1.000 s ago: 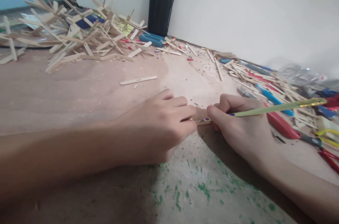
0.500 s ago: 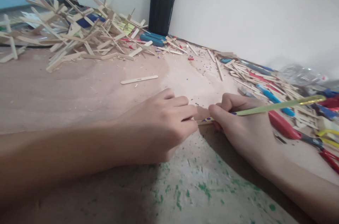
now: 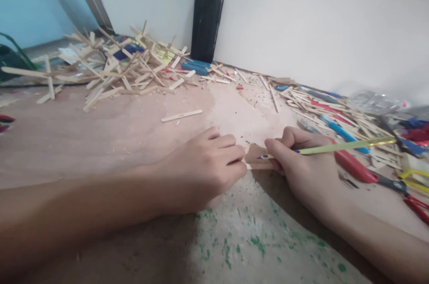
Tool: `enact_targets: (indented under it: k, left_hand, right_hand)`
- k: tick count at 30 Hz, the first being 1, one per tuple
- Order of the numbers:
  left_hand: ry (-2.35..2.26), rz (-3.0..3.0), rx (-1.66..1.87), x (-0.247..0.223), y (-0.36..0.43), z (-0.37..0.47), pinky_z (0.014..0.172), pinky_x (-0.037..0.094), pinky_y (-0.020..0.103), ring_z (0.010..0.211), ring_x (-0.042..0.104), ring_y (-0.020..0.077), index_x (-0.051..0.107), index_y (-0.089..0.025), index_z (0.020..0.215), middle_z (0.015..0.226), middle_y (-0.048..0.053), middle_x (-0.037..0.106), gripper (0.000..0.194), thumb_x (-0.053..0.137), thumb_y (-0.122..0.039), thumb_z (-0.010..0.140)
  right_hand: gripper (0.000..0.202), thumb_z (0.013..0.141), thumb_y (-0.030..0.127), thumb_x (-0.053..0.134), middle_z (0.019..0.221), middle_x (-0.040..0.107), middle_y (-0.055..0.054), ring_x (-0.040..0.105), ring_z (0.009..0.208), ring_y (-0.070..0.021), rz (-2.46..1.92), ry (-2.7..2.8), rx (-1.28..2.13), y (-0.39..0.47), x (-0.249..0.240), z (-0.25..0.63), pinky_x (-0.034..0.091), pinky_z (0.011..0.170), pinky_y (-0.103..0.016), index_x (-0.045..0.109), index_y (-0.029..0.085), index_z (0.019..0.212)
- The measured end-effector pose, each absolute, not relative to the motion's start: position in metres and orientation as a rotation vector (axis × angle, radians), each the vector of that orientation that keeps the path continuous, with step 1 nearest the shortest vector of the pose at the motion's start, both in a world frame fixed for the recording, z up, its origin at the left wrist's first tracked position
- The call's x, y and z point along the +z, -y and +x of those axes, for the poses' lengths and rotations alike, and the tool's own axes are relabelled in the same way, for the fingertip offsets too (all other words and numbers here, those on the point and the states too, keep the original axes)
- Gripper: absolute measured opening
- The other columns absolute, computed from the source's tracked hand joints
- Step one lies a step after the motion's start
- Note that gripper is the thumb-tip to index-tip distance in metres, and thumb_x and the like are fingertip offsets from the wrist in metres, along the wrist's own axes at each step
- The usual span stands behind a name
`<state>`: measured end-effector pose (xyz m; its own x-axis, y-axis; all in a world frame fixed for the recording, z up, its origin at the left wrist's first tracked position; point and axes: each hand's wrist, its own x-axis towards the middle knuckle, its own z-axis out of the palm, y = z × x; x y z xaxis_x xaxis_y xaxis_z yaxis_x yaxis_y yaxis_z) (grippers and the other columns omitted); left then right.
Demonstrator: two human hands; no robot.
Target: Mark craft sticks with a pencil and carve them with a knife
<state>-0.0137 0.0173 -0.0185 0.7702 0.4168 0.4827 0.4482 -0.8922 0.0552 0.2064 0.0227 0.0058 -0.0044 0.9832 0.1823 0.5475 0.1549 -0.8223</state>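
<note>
My right hand (image 3: 301, 158) is closed in a writing grip on a yellow-green pencil (image 3: 338, 147), whose dark tip points left at my other hand. The pencil lies slanted, its blunt end up over the right side. Under its tip runs a pale wooden craft stick (image 3: 259, 166), flat on the table (image 3: 234, 230). My left hand (image 3: 214, 167) has its fingers curled down over the stick's left end, which they hide. Whether the pencil tip touches the stick, I cannot tell.
Crossed craft sticks (image 3: 124, 69) pile up at the back left. A black phone (image 3: 207, 24) leans on the wall. At right lie loose sticks (image 3: 355, 118), a blue pen (image 3: 342, 132), red-handled scissors (image 3: 357, 167) and a clear bottle (image 3: 378, 103). One stick (image 3: 182, 115) lies alone mid-table.
The camera has tilted up, so the whole phone shows. The pencil tip now sits a little above the stick and more of it shows. Both hands keep their grips.
</note>
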Motion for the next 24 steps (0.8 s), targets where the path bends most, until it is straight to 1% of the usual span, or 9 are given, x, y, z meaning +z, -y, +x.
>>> enact_targets:
  k: [2, 4, 7, 11, 14, 17, 19, 22, 24]
  left_hand:
    - [0.716, -2.882, -0.823, -0.018, -0.016, -0.014, 0.076, 0.039, 0.039, 0.09, 0.061, 0.0221, 0.072, -0.012, 0.106, 0.098, 0.006, 0.073, 0.018, 0.056, -0.011, 0.1]
    - [0.77, -2.861, -0.892, -0.016, -0.015, -0.013, 0.076, 0.041, 0.038, 0.09, 0.061, 0.0217, 0.072, -0.012, 0.109, 0.102, 0.006, 0.074, 0.016, 0.059, -0.011, 0.1]
    - [0.866, -2.836, -1.008, -0.012, -0.015, -0.011, 0.079, 0.044, 0.037, 0.088, 0.062, 0.0211, 0.072, -0.013, 0.105, 0.099, 0.005, 0.074, 0.014, 0.06, -0.008, 0.099]
    - [0.963, -2.846, -1.105, -0.011, -0.015, -0.008, 0.083, 0.047, 0.036, 0.089, 0.062, 0.0203, 0.072, -0.015, 0.103, 0.097, 0.005, 0.073, 0.014, 0.06, -0.008, 0.099]
    - [0.912, -2.841, -1.069, -0.011, -0.012, -0.007, 0.082, 0.047, 0.036, 0.088, 0.061, 0.0208, 0.071, -0.015, 0.102, 0.095, 0.006, 0.073, 0.014, 0.059, -0.009, 0.099]
    - [0.895, -2.826, -1.029, -0.007, -0.009, -0.007, 0.079, 0.046, 0.036, 0.086, 0.061, 0.0206, 0.072, -0.015, 0.1, 0.093, 0.007, 0.073, 0.017, 0.056, -0.01, 0.1]
    - [0.948, -2.826, -0.994, -0.001, -0.008, -0.006, 0.081, 0.046, 0.037, 0.087, 0.063, 0.0204, 0.073, -0.015, 0.1, 0.094, 0.007, 0.074, 0.018, 0.055, -0.011, 0.101]
    - [1.103, -2.837, -0.934, 0.008, -0.011, -0.009, 0.092, 0.046, 0.039, 0.095, 0.066, 0.021, 0.074, -0.016, 0.099, 0.098, 0.007, 0.076, 0.018, 0.057, -0.014, 0.101]
    - [1.232, -2.847, -0.888, 0.012, -0.013, -0.014, 0.091, 0.046, 0.036, 0.096, 0.066, 0.0203, 0.075, -0.016, 0.097, 0.097, 0.006, 0.075, 0.018, 0.058, -0.015, 0.1]
  right_hand:
    - [0.043, 0.081, 0.025, 0.069, 0.048, 0.04, 0.005, 0.036, 0.05, -0.0097, -1.473, 1.639, 0.709, -0.021, 0.007, 0.206, 0.028, 0.047, -0.024, 0.037, 0.022, 0.052]
    - [0.044, 0.083, 0.029, 0.069, 0.049, 0.041, 0.005, 0.036, 0.051, -0.0097, -1.446, 1.627, 0.715, -0.02, 0.009, 0.206, 0.028, 0.048, -0.025, 0.037, 0.022, 0.053]
    - [0.045, 0.086, 0.036, 0.068, 0.051, 0.043, 0.005, 0.037, 0.051, -0.0101, -1.402, 1.598, 0.743, -0.018, 0.01, 0.206, 0.028, 0.049, -0.026, 0.04, 0.023, 0.054]
    - [0.043, 0.089, 0.046, 0.068, 0.053, 0.05, 0.004, 0.043, 0.051, -0.0116, -1.358, 1.587, 0.829, -0.014, 0.011, 0.208, 0.032, 0.049, -0.026, 0.051, 0.022, 0.058]
    - [0.041, 0.09, 0.049, 0.066, 0.056, 0.057, 0.002, 0.05, 0.053, -0.0133, -1.336, 1.59, 0.892, -0.01, 0.013, 0.208, 0.038, 0.051, -0.026, 0.056, 0.022, 0.061]
    - [0.042, 0.089, 0.05, 0.067, 0.055, 0.058, 0.002, 0.052, 0.054, -0.014, -1.328, 1.624, 0.915, -0.007, 0.016, 0.208, 0.04, 0.054, -0.026, 0.057, 0.022, 0.06]
    - [0.043, 0.09, 0.05, 0.066, 0.054, 0.058, 0.002, 0.051, 0.054, -0.0137, -1.335, 1.671, 0.907, -0.005, 0.018, 0.208, 0.039, 0.055, -0.026, 0.058, 0.021, 0.059]
    - [0.045, 0.092, 0.05, 0.062, 0.052, 0.056, 0.002, 0.05, 0.053, -0.0133, -1.353, 1.755, 0.889, -0.003, 0.019, 0.208, 0.036, 0.055, -0.026, 0.058, 0.021, 0.058]
    - [0.044, 0.092, 0.051, 0.061, 0.051, 0.056, 0.001, 0.049, 0.051, -0.0138, -1.365, 1.801, 0.882, -0.004, 0.018, 0.208, 0.033, 0.051, -0.026, 0.059, 0.021, 0.059]
